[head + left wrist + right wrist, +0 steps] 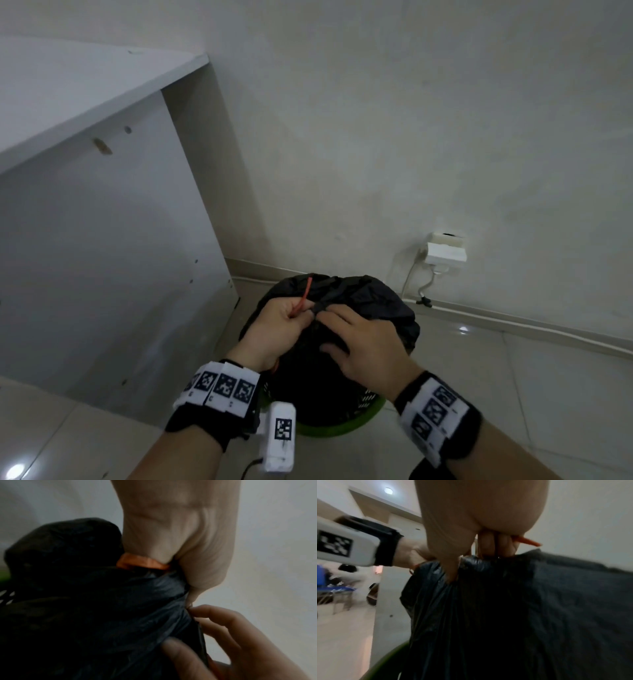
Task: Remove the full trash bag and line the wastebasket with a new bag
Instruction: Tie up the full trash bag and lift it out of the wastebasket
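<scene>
A full black trash bag (pixel 376 308) bulges out of a green wastebasket (pixel 342 425) on the floor by the wall. My left hand (pixel 284 325) grips the bag's gathered neck together with the orange drawstring (pixel 305 298), whose end sticks up past the knuckles. In the left wrist view the drawstring (pixel 142 562) runs under that fist (pixel 180 540). My right hand (pixel 363 342) lies on top of the bag, index fingertip at the neck. Its thumb and fingers (pixel 223 628) pinch a fold of the bag (pixel 120 608). The bag (pixel 505 608) fills the right wrist view above the basket rim (pixel 385 660).
A white cabinet side panel (pixel 102 240) stands close on the left of the basket. A wall socket with plugs and cables (pixel 445 253) sits low on the wall behind. Tiled floor (pixel 513 377) lies open to the right and front.
</scene>
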A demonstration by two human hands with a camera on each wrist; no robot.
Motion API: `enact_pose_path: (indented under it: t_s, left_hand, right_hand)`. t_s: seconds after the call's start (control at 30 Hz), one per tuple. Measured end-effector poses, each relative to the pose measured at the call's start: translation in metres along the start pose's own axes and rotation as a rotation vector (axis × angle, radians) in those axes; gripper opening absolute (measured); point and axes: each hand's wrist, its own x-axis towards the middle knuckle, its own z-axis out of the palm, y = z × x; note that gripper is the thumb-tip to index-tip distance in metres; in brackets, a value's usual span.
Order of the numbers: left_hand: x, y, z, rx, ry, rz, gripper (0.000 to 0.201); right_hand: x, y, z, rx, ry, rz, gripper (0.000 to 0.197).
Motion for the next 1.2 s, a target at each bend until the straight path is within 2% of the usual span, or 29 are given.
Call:
enact_pose_path:
  t_s: [0.07, 0.1, 0.17, 0.2, 0.23, 0.27, 0.33, 0.37, 0.4, 0.47, 0.53, 0.57, 0.6, 0.67, 0.77, 0.8, 0.87, 0.97, 1.0, 1.03, 1.1, 1.13, 1.17, 1.2]
  left_hand:
    - [0.0, -0.002, -0.002, -0.053, 0.042, -0.009, 0.024]
    - [0.002, -0.006, -0.007, -0.002, 0.102, 0.039, 0.024]
    - [0.001, -0.006, -0.02, 0.159, 0.251, 0.167, 0.021]
    - [-0.002, -0.003, -0.026, 0.219, 0.282, 0.231, 0.016]
    - [-0.005, 0.0, -0.031, 0.272, 0.238, 0.303, 0.018]
    - [-0.009, 0.002, -0.032, 0.379, 0.137, 0.339, 0.033]
    - [-0.013, 0.001, -0.028, 0.819, -0.118, 0.273, 0.063]
    - [-0.013, -0.001, -0.025, 1.011, -0.171, 0.239, 0.06]
    - [-0.012, -0.003, -0.024, 1.097, -0.16, 0.209, 0.047]
    - [-0.01, -0.006, -0.026, 0.921, -0.102, 0.157, 0.026]
    - [-0.01, -0.012, -0.023, 0.606, -0.122, 0.099, 0.025]
    - [-0.011, -0.013, -0.019, 0.458, -0.152, 0.065, 0.024]
    - [-0.012, -0.014, -0.015, 0.336, -0.161, 0.012, 0.023]
    - [-0.014, -0.02, -0.009, 0.184, -0.104, -0.076, 0.02]
    - [-0.008, -0.03, -0.016, 0.254, 0.092, 0.038, 0.008]
    - [-0.008, -0.029, -0.018, 0.268, 0.138, 0.096, 0.005]
    - [-0.011, -0.023, -0.019, 0.264, 0.227, 0.222, 0.012]
    - [-0.017, -0.017, -0.018, 0.302, 0.306, 0.425, 0.014]
    - [-0.018, -0.019, -0.017, 0.326, 0.272, 0.483, 0.012]
    - [-0.018, -0.022, -0.014, 0.388, 0.192, 0.504, 0.02]
    - [-0.011, -0.038, -0.007, 0.65, -0.046, 0.424, 0.055]
    - [-0.007, -0.048, -0.003, 0.774, -0.126, 0.37, 0.064]
    - [-0.003, -0.057, 0.0, 0.837, -0.147, 0.33, 0.061]
    - [0.001, -0.064, 0.001, 0.828, -0.121, 0.321, 0.048]
  right_hand:
    - [0.01, 0.006, 0.005, 0.126, 0.097, 0.09, 0.03]
    - [0.015, 0.012, 0.006, 0.171, 0.076, 0.16, 0.026]
    - [0.025, 0.026, 0.007, 0.236, -0.075, 0.276, 0.023]
    - [0.031, 0.032, 0.006, 0.278, -0.16, 0.313, 0.023]
    - [0.035, 0.035, 0.004, 0.309, -0.216, 0.331, 0.023]
    - [0.039, 0.037, 0.003, 0.313, -0.234, 0.335, 0.022]
    - [0.039, 0.039, 0.0, 0.29, -0.192, 0.329, 0.019]
    - [0.036, 0.037, -0.002, 0.279, -0.147, 0.311, 0.018]
    - [0.029, 0.034, -0.001, 0.266, -0.085, 0.271, 0.017]
    - [0.011, 0.027, 0.005, 0.253, 0.031, 0.144, 0.03]
    - [-0.006, 0.018, 0.016, 0.25, 0.003, 0.049, 0.066]
    - [-0.01, 0.015, 0.023, 0.238, -0.028, 0.034, 0.075]
    - [-0.011, 0.013, 0.031, 0.239, -0.04, 0.04, 0.072]
    - [-0.004, 0.014, 0.041, 0.291, -0.101, 0.118, 0.05]
    - [0.017, 0.024, 0.04, 0.471, -0.439, 0.343, 0.024]
    - [0.022, 0.028, 0.039, 0.512, -0.524, 0.373, 0.026]
    - [0.029, 0.034, 0.037, 0.536, -0.631, 0.421, 0.038]
    - [0.036, 0.045, 0.038, 0.556, -0.695, 0.545, 0.044]
    - [0.037, 0.049, 0.041, 0.561, -0.707, 0.57, 0.044]
    - [0.037, 0.051, 0.043, 0.563, -0.726, 0.578, 0.043]
    - [0.039, 0.051, 0.045, 0.575, -0.772, 0.599, 0.038]
    - [0.039, 0.05, 0.045, 0.589, -0.775, 0.612, 0.037]
    - [0.04, 0.048, 0.046, 0.637, -0.758, 0.632, 0.037]
    - [0.039, 0.046, 0.048, 0.711, -0.718, 0.661, 0.037]
